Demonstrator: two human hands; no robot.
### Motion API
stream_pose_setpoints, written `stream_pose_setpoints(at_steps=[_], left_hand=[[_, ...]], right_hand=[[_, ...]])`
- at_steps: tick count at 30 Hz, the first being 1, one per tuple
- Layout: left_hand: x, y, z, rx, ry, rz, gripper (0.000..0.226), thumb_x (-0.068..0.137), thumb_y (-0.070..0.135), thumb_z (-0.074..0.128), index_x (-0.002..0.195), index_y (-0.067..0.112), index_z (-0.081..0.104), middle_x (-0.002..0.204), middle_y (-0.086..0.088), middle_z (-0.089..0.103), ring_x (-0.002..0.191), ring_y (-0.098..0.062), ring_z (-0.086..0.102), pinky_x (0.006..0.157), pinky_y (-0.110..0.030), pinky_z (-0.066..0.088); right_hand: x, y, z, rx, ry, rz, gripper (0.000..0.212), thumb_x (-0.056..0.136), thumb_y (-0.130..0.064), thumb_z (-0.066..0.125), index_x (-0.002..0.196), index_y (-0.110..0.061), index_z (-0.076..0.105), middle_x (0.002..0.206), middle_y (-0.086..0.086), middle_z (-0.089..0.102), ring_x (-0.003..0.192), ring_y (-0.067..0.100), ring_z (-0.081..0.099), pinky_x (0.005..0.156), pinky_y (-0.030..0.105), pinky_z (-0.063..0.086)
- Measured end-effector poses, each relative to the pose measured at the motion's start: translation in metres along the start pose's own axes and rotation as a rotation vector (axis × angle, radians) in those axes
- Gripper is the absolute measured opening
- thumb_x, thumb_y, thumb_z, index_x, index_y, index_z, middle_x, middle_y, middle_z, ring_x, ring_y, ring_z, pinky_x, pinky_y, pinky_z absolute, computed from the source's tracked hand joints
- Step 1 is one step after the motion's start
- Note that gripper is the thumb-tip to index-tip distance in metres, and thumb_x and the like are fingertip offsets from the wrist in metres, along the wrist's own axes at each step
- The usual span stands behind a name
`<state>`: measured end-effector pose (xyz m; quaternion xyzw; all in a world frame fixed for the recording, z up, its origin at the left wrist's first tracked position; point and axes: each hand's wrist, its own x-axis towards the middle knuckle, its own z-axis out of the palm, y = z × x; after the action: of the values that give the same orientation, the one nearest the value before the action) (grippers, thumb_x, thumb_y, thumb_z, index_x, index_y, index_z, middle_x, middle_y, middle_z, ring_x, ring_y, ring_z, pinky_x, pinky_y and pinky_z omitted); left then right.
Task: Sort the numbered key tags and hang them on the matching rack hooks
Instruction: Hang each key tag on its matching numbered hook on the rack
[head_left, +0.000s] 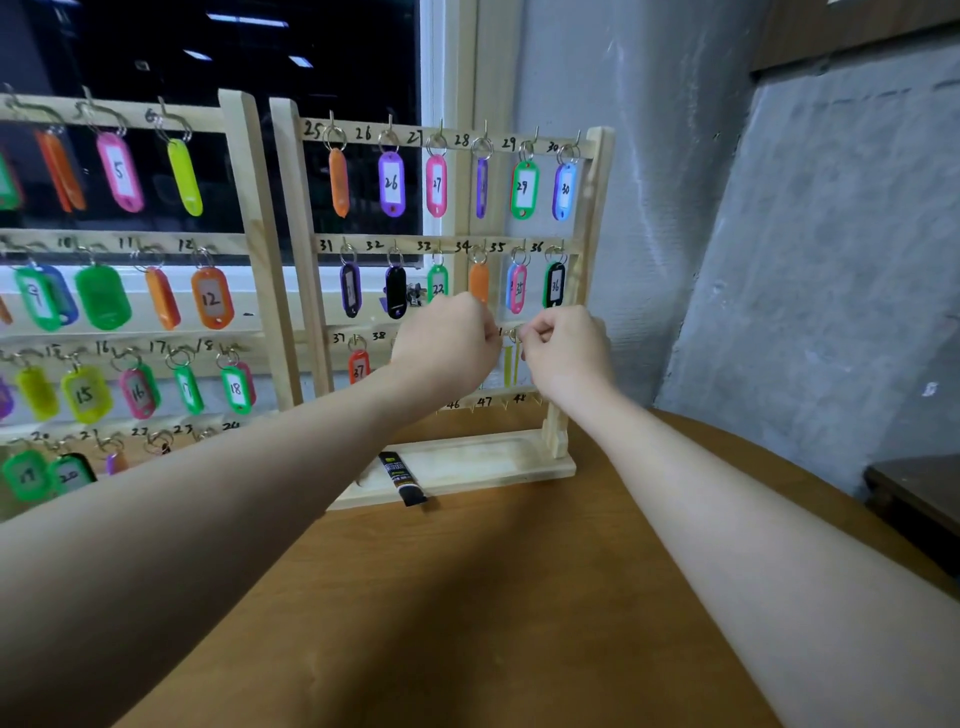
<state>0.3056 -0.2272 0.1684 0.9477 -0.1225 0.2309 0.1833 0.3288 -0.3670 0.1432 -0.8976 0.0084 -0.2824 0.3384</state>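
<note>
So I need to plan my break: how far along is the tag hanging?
Mostly done: the right rack has tags on its 25–36 rows and tag 37. In hand: both hands are working a yellow tag at a third-row hook. Left: hooks 46–48 look bare.

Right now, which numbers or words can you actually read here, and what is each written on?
"25" to "36": handwritten on the right rack top two rails.
"37", "38", "46", "47", "48": on its lower rails.
"26", "27", "29", "30", "36", "37": on tags hanging there.
"5", "9", "12", "15", "16", "18": on left rack tags.
Black tube print: too small to read.
Yellow tag between the hands: no number visible.
</note>
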Motion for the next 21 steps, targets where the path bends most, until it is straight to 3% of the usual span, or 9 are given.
stream_pose_setpoints(at_steps=[3, 8, 10, 13, 16, 19, 21], left_hand=[[-0.009, -0.004, 0.001, 0.038, 0.025, 0.053, 0.025, 0.094, 0.020, 0.052, 0.075, 0.020, 0.068, 0.072, -0.001, 0.066, 0.067, -0.029, 0.062, 0.056, -0.032, 0.048], [-0.049, -0.017, 0.000, 0.031, -0.037, 0.100, 0.022, 0.097, 0.026, 0.053, 0.090, 0.024, 0.073, 0.084, -0.002, 0.071, 0.080, -0.030, 0.063, 0.061, -0.033, 0.045], [-0.075, -0.023, -0.006, 0.060, -0.094, 0.099, 0.022, 0.099, 0.029, 0.053, 0.096, 0.026, 0.074, 0.088, -0.004, 0.072, 0.084, -0.032, 0.064, 0.063, -0.034, 0.045], [-0.128, -0.035, -0.017, 0.076, -0.135, 0.070, 0.021, 0.099, 0.029, 0.054, 0.098, 0.026, 0.074, 0.088, -0.004, 0.072, 0.087, -0.032, 0.065, 0.064, -0.033, 0.040], [-0.188, -0.052, -0.024, 0.002, -0.117, 0.057, 0.016, 0.096, 0.028, 0.059, 0.094, 0.026, 0.075, 0.078, 0.005, 0.068, 0.083, -0.028, 0.066, 0.064, -0.032, 0.043], [-0.244, -0.065, -0.029, -0.041, -0.165, 0.045, 0.011, 0.094, 0.028, 0.063, 0.091, 0.027, 0.073, 0.063, 0.015, 0.050, 0.071, -0.026, 0.061, 0.061, -0.031, 0.042], [-0.275, -0.069, -0.030, -0.015, -0.170, 0.082, 0.009, 0.094, 0.031, 0.063, 0.093, 0.030, 0.071, 0.066, 0.014, 0.052, 0.070, -0.026, 0.064, 0.059, -0.030, 0.040]], right_hand=[[-0.005, 0.004, 0.002, -0.039, -0.020, 0.005, 0.027, 0.096, -0.022, 0.057, 0.077, -0.009, 0.071, 0.074, 0.002, 0.070, 0.063, 0.025, 0.067, 0.062, 0.041, 0.061], [-0.029, 0.014, -0.006, 0.059, -0.105, 0.080, 0.024, 0.095, -0.017, 0.056, 0.078, -0.006, 0.070, 0.076, 0.007, 0.074, 0.064, 0.034, 0.070, 0.063, 0.050, 0.062], [-0.049, 0.013, -0.016, 0.097, -0.144, 0.088, 0.025, 0.094, -0.015, 0.057, 0.073, -0.011, 0.070, 0.070, 0.003, 0.073, 0.058, 0.027, 0.070, 0.064, 0.043, 0.062], [-0.093, 0.004, -0.036, 0.140, -0.231, 0.069, 0.023, 0.093, -0.011, 0.059, 0.075, -0.009, 0.074, 0.066, -0.001, 0.071, 0.043, 0.009, 0.059, 0.052, 0.023, 0.050], [-0.148, -0.007, -0.056, 0.074, -0.314, 0.007, 0.022, 0.092, -0.013, 0.063, 0.075, -0.012, 0.076, 0.066, -0.002, 0.071, 0.048, -0.002, 0.056, 0.052, 0.010, 0.039], [-0.213, -0.022, -0.078, 0.062, -0.362, -0.048, 0.019, 0.092, -0.019, 0.066, 0.077, -0.022, 0.077, 0.064, -0.009, 0.069, 0.069, 0.008, 0.062, 0.063, 0.015, 0.042], [-0.256, -0.033, -0.093, 0.020, -0.417, -0.079, 0.017, 0.093, -0.024, 0.067, 0.078, -0.027, 0.075, 0.058, -0.018, 0.063, 0.068, 0.009, 0.057, 0.064, 0.026, 0.044]])
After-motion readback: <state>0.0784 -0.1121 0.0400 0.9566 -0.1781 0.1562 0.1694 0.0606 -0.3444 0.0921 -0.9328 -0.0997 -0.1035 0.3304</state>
